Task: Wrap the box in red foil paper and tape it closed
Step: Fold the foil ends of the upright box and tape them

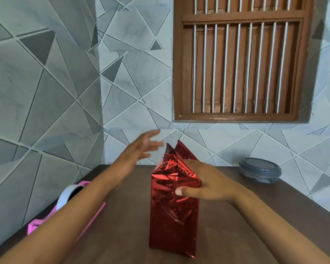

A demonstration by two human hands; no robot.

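The box (172,216) stands on end near the middle of the brown surface (122,231), already sheathed in red foil paper (171,168), but its top is unfinished: crumpled flaps and two stiff points stick up at 12 o'clock, with no tape visible on them. The right hand (208,185) has its grip on the upper part of the box from 3 o'clock, its thumb (181,191) pressed across the front face and the fingers going round the far side. The left hand (141,147) hovers at about 11 o'clock of the box top, blurred, its grip released and fingers spread, holding nothing. The pink tape dispenser (34,226) with its white roll (65,197) lies at 9 o'clock, partly under the left forearm; a grey lidded container (259,169) sits at 2 o'clock, well apart. The main risk looks to be the foil itself: it tends to spring back, so the flaps may reopen if the folds are released before tape goes on. A tall, narrow box held on one side could tip toward 9 o'clock if the flaps are pressed down off-centre. A hard pull at the crumpled points might tear the thin sheet. Reaching back for tape, the left forearm could knock the dispenser toward the surface edge.
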